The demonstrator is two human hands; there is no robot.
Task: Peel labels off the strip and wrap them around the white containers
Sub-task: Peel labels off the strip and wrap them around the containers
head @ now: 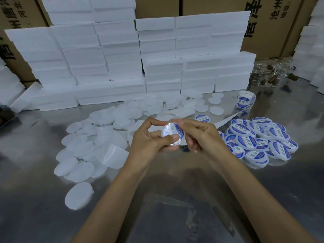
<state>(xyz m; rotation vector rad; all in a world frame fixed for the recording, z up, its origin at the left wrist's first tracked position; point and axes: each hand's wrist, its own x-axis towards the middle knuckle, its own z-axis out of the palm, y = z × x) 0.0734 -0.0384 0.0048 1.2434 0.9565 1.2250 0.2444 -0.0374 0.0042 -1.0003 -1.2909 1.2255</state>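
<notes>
A round white container [171, 135] is held up over the metal table between both hands. My left hand [149, 142] grips it from the left, thumb across its lower face. My right hand [198, 135] pinches its right edge, where a blue-and-white label [179, 131] lies on the rim. The label roll [244, 99] stands at the back right, and its backing strip [226, 120] trails toward my hands. Unlabelled white containers [78, 155] lie heaped on the left. Labelled ones [256, 139] are piled on the right.
White foam boxes [122, 58] are stacked in a wall along the back of the steel table [166, 199], with cardboard cartons [273, 23] behind them. Clear plastic pieces with brown items [273, 72] sit at the back right. More foam boxes [313, 50] stand at the right edge.
</notes>
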